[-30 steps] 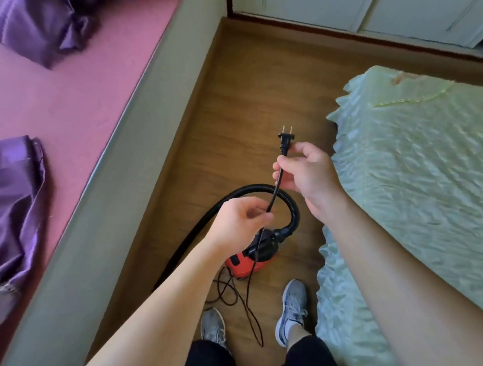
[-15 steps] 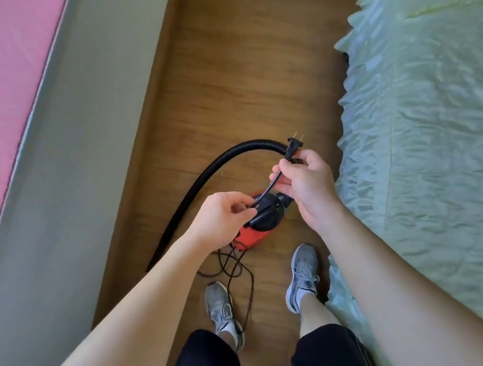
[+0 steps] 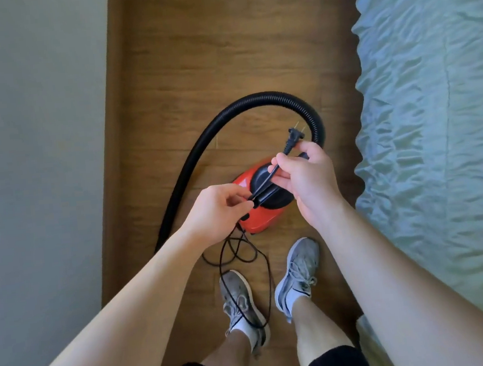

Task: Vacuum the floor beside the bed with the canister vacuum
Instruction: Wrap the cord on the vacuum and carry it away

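Note:
A small red canister vacuum [image 3: 260, 221] with a black top sits on the wooden floor [image 3: 221, 52] in front of my feet. Its black ribbed hose [image 3: 214, 126] arcs up from the top, curves left and runs down along the wall. My right hand [image 3: 304, 173] pinches the black power cord just below the two-pin plug [image 3: 292, 139], which points up and away. My left hand [image 3: 216, 211] holds the same cord lower down. The slack cord [image 3: 237, 271] hangs in loops over my left shoe.
The bed with a pale green quilted cover [image 3: 436, 134] fills the right side. A grey wall or ledge [image 3: 39, 143] bounds the left. Between them runs a narrow strip of wood floor. My grey shoes [image 3: 297, 272] stand right behind the vacuum.
My view has tilted down, so the pink mat and closet doors are out of sight. Both hands keep hold of the cord and now sit closer together over the vacuum.

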The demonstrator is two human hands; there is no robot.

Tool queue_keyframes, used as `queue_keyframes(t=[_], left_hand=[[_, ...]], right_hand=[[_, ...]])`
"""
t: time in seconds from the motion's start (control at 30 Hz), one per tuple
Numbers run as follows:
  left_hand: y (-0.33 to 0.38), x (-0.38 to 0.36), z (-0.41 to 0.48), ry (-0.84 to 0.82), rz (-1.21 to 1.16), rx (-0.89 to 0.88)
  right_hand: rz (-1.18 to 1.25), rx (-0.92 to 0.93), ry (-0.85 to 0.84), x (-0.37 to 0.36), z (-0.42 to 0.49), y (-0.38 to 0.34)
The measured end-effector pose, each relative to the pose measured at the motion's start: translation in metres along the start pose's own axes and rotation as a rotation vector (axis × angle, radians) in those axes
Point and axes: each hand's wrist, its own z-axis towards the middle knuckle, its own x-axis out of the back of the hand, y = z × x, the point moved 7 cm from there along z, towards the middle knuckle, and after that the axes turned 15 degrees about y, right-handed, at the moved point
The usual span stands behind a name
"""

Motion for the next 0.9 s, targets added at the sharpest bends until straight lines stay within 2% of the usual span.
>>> queue_keyframes(t=[0.27,0.5,0.73,0.9], left_hand=[[-0.069,-0.049,0.037,-0.012,-0.028,0.062],[-0.126,-0.083,0.061,-0.042,-0.039,0.035],[-0.151,-0.109,0.08,-0.098,-0.046,0.029],[-0.155,-0.125,0.089,-0.125,-0.067,0.021]], right_hand=[[0.061,-0.074,0.068,-0.009,0.05,0.073],[0.106,-0.103,0.156,-0.017,0.076,0.135],[0.123,-0.107,0.238,-0.01,0.098,0.173],[0.064,-0.039,0.296,-0.005,0.108,0.181]])
